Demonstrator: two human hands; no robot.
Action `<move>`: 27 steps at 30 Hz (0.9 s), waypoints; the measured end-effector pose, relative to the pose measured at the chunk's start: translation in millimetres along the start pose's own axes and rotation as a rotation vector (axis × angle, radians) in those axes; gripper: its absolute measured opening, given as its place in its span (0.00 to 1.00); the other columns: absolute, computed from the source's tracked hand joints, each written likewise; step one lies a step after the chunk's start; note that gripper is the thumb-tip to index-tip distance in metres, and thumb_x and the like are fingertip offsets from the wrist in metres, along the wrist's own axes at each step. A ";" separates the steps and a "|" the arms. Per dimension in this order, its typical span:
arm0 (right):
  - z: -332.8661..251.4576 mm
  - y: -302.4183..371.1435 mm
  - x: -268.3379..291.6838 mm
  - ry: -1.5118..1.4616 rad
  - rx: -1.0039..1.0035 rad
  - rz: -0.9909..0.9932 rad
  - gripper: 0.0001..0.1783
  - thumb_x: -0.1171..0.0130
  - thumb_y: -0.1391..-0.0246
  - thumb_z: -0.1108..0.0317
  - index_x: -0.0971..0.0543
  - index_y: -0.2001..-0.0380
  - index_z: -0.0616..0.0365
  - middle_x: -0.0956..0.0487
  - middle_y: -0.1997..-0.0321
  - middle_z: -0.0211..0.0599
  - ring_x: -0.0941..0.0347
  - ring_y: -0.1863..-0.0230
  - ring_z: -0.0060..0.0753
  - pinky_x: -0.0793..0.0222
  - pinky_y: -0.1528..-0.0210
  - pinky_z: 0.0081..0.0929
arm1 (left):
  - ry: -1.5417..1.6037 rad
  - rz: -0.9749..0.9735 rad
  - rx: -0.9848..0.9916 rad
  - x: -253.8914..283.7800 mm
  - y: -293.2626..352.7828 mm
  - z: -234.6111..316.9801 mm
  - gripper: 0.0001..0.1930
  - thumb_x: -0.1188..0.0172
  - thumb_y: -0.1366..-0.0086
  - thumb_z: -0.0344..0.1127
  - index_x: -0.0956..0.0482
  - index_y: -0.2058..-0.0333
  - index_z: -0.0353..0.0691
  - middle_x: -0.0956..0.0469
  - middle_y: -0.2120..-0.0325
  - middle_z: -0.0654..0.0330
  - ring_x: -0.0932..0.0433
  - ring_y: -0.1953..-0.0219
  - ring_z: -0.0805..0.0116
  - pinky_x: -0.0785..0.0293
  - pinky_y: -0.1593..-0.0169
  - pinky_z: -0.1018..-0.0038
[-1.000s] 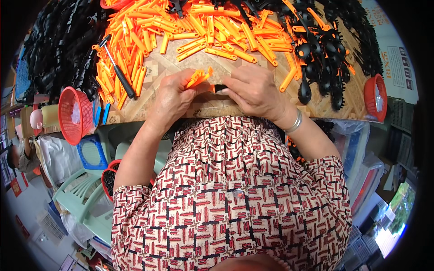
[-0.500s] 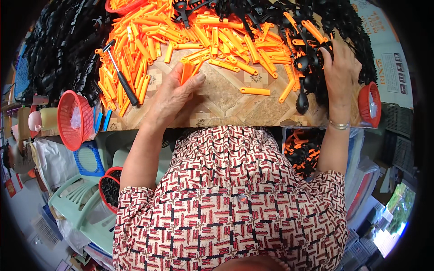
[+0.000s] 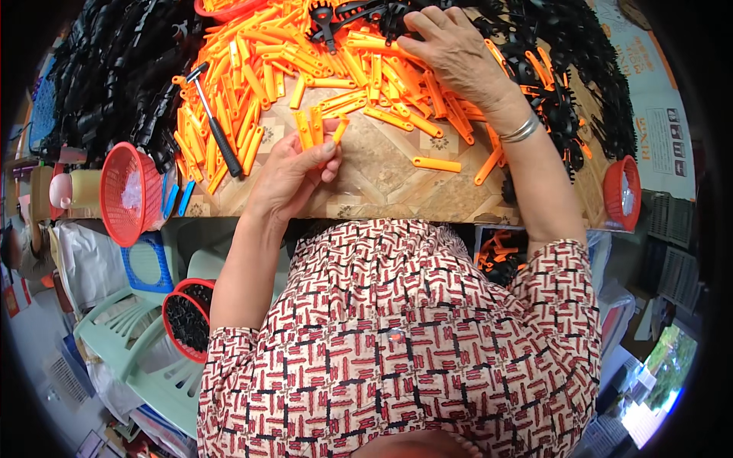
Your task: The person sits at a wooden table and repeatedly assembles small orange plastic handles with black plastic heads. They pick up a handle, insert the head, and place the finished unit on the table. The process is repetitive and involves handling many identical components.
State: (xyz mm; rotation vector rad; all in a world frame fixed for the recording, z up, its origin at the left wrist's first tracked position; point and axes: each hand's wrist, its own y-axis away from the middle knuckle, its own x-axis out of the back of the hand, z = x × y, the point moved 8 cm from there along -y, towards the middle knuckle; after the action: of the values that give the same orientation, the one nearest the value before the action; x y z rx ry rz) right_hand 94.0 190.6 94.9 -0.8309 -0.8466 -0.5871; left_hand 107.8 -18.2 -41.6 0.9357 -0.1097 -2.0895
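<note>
left hand [image 3: 294,172] grip pinching orange strips [image 3: 319,131] as before | right hand [image 3: 458,49] now reaching farther up, fingers spread on black parts [image 3: 366,11] | fetching next piece

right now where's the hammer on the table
In the head view the hammer lies on the left part of the table, on the edge of the orange strip pile, between the red basket and the left hand.

Printed sheet or package face [image 3: 663,114], pale blue-green with small dark picture panels and an orange mark, lying at the far right edge of the table beside the red basket [image 3: 622,195]; possibly a flattened carton, the rim's bending leaves it unclear.
</note>
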 end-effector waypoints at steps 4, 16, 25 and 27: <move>8.7 13.2 -10.4 0.067 0.122 -0.019 0.05 0.45 0.47 0.64 0.22 0.67 0.47 0.30 0.56 0.34 0.34 0.52 0.38 0.38 0.48 0.37 | 0.012 -0.003 0.029 -4.3 -5.6 -5.9 0.15 0.32 0.32 0.33 0.25 0.51 0.35 0.22 0.64 0.59 0.24 0.69 0.73 0.28 0.68 0.78; -4.4 27.7 22.8 -0.064 0.211 0.074 0.11 0.34 0.52 0.71 0.20 0.63 0.56 0.18 0.55 0.33 0.21 0.49 0.38 0.36 0.30 0.44 | -0.309 0.039 -0.148 -16.9 0.3 12.3 0.10 0.35 0.29 0.39 0.23 0.55 0.42 0.21 0.68 0.66 0.27 0.71 0.83 0.33 0.69 0.86; -32.1 42.1 -5.4 -1.161 -0.389 0.119 0.11 0.37 0.43 0.71 0.16 0.56 0.59 0.16 0.68 0.38 0.19 0.65 0.34 0.24 0.57 0.29 | -0.648 -0.005 -0.603 -29.0 13.8 47.0 0.10 0.35 0.31 0.27 0.19 0.52 0.34 0.19 0.60 0.64 0.22 0.63 0.77 0.25 0.55 0.79; -43.6 38.0 -19.8 -1.488 -0.556 0.057 0.12 0.37 0.40 0.73 0.17 0.55 0.65 0.16 0.69 0.35 0.20 0.69 0.24 0.24 0.62 0.23 | -0.641 -0.016 -0.617 -23.1 15.2 52.2 0.12 0.35 0.32 0.25 0.19 0.51 0.33 0.19 0.59 0.62 0.20 0.61 0.75 0.24 0.52 0.77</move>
State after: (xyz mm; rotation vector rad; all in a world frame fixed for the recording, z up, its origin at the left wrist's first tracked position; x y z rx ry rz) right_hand 129.0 178.2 46.3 -1.8427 -2.0247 -0.0315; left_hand 92.4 -23.8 15.1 -0.1090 0.2055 -2.1661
